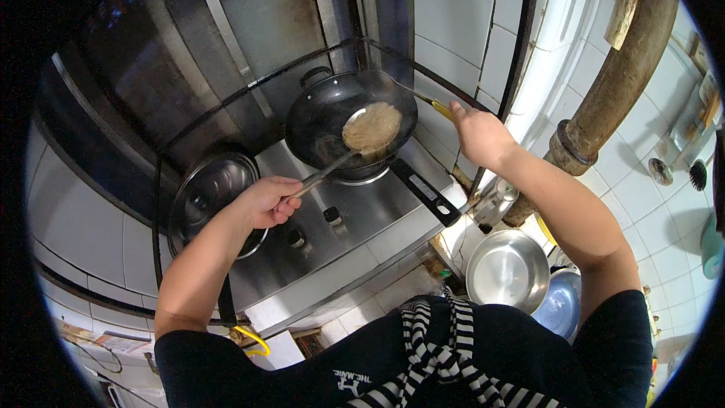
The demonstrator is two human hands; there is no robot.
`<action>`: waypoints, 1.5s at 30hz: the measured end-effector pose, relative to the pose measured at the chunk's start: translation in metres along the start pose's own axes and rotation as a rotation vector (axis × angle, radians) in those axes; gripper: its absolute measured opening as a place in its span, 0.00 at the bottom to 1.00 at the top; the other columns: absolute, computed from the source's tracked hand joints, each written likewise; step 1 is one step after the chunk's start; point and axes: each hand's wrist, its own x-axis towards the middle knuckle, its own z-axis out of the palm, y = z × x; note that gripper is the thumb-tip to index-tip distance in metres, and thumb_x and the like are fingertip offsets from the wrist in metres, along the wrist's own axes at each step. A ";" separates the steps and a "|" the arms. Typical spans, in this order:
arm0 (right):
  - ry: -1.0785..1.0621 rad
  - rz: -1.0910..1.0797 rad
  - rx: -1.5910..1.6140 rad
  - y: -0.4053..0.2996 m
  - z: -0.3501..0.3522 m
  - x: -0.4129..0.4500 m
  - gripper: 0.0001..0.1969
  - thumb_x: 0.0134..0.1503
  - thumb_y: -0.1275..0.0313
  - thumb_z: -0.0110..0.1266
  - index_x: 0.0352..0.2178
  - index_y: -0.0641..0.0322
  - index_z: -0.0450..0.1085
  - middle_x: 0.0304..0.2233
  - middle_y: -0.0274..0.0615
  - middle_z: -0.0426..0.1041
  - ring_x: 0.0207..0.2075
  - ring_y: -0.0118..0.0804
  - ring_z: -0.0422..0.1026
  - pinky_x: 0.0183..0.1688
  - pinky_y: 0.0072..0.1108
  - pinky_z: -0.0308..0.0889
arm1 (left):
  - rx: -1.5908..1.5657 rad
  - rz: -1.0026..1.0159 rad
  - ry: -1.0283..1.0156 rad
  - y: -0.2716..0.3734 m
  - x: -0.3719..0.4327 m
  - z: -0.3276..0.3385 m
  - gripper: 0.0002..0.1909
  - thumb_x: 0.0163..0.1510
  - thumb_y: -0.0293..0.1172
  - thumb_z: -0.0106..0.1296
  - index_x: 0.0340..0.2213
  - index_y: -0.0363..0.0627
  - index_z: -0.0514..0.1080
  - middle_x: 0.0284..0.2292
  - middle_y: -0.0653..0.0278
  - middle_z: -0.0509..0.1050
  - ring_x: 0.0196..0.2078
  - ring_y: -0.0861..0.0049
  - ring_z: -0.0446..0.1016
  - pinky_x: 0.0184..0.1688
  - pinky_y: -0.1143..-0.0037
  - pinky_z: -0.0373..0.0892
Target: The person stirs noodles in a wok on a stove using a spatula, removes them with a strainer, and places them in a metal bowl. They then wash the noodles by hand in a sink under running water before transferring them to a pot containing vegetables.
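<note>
A black wok sits on the right burner of a steel gas stove. Its long black handle points toward me. Inside lies a flat, pale-brown mass of food, with a bright patch at its upper left edge. My left hand grips a long utensil handle that reaches to the food's lower edge; the utensil's head is hidden. Over the wok's right side, my right hand holds a utensil by its yellow handle. Its thin metal shaft runs to the wok's far rim, and I cannot tell its head's shape.
A dark pan stands at the left burner, partly behind my left arm. Two knobs face the stove's front. At right are a steel basin, a blue bowl and a thick pipe. A black rail curves behind the stove.
</note>
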 end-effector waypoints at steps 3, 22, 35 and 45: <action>0.001 0.024 0.037 0.006 0.006 0.009 0.23 0.44 0.80 0.41 0.45 0.76 0.55 0.25 0.59 0.68 0.30 0.52 0.68 0.35 0.31 0.64 | -0.054 0.030 0.033 0.002 -0.007 -0.003 0.04 0.52 0.31 0.43 0.30 0.46 0.62 0.17 0.69 0.61 0.14 0.89 0.53 0.12 0.88 0.49; -0.378 0.792 1.641 -0.005 0.031 0.032 0.08 0.53 0.74 0.37 0.22 0.67 0.61 0.15 0.37 0.62 0.10 0.21 0.55 0.10 0.14 0.51 | -0.023 0.112 0.125 0.040 -0.063 -0.002 0.03 0.54 0.30 0.39 0.30 0.46 0.61 0.17 0.68 0.61 0.13 0.90 0.53 0.12 0.89 0.51; -0.372 0.700 1.622 -0.002 0.003 0.031 0.13 0.55 0.71 0.36 0.42 0.64 0.60 0.18 0.35 0.61 0.12 0.17 0.49 0.12 0.09 0.47 | 0.004 0.049 0.201 0.014 -0.056 -0.004 0.04 0.54 0.30 0.40 0.32 0.45 0.62 0.17 0.68 0.62 0.13 0.90 0.53 0.10 0.89 0.50; -0.237 0.494 1.369 -0.015 -0.012 0.017 0.18 0.56 0.71 0.37 0.48 0.68 0.56 0.18 0.35 0.61 0.12 0.21 0.51 0.12 0.13 0.50 | 0.037 0.030 0.223 0.011 -0.049 -0.003 0.07 0.53 0.30 0.41 0.35 0.45 0.61 0.17 0.67 0.62 0.13 0.89 0.54 0.10 0.87 0.50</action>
